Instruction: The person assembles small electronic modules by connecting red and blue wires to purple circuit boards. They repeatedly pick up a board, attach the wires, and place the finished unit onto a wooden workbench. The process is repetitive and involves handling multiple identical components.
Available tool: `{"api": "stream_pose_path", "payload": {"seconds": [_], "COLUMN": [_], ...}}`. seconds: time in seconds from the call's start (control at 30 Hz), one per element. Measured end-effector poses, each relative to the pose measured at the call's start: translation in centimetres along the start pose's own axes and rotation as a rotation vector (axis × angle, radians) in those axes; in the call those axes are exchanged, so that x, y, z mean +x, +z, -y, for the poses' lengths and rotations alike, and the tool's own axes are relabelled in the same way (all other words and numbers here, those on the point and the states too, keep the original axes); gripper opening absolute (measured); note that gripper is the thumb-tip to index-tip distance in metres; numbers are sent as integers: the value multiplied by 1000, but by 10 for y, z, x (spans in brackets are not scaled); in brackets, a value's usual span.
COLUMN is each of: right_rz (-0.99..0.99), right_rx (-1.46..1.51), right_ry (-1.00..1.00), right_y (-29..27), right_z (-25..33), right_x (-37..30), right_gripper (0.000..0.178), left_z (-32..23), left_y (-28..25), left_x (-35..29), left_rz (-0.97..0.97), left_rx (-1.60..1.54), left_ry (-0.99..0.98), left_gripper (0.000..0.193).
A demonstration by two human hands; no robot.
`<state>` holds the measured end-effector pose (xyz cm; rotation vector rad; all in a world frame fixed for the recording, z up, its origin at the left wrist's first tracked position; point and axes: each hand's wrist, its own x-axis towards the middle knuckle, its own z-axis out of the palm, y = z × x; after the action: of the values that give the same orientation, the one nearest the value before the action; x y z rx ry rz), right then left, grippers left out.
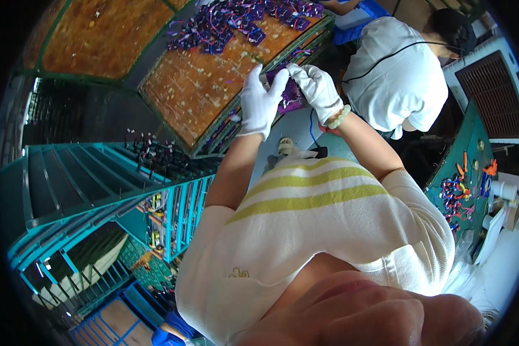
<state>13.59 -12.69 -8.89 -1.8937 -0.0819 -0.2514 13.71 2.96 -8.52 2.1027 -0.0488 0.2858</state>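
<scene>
A purple circuit board [292, 95] is held up between my two white-gloved hands, in front of the near right edge of a wooden board. My left hand [259, 98] grips its left side, thumb across the top and fingers behind. At the upper right corner, my right hand [317, 86] has its thumb and fingers pinched together by the board; whether a wire is between the fingertips is too small to tell. A bracelet of pale beads [340, 117] circles my right wrist. Many more purple boards with red and black wires [230, 26] lie heaped beyond my hands.
The brown wooden board [196, 86] tops a green-edged stack at centre left. Teal racks [98, 173] stand at left. A co-worker in a white shirt [392, 72] sits close at right, by a blue bin [357, 23]. A green table [470, 150] holds wires and tools.
</scene>
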Motion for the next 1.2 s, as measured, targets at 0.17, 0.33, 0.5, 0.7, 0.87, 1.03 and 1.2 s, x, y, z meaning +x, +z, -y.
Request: {"api": "stream_pose_path", "payload": {"seconds": [0.17, 0.33, 0.5, 0.7, 0.87, 1.03, 1.2], "right_rz": [-107, -139, -170, -131, -109, -463, -132], "right_rx": [-97, -113, 250, 406, 326, -651, -609], "right_ry": [-105, -268, -119, 143, -27, -589, -486], "right_y": [-6, -15, -10, -10, -22, -45, -28], "right_z": [-4, -13, -30, -16, -21, 61, 33], "right_x": [-8, -9, -5, -3, 6, -13, -12], "right_gripper": [26, 22, 24, 26, 33, 52, 31], "left_z": [-26, -23, -16, -31, -35, -26, -26], "left_y": [6, 18, 17, 13, 5, 1, 5], "left_x": [-8, -13, -7, -10, -4, 6, 4], "left_rz": [108, 22, 17, 3, -19, -194, -199], "left_rx": [-278, -566, -579, -616, -699, -561, -613], "left_ry": [-140, -20, 99, 53, -142, -18, 72], "left_gripper": [34, 22, 22, 18, 21, 23, 23]}}
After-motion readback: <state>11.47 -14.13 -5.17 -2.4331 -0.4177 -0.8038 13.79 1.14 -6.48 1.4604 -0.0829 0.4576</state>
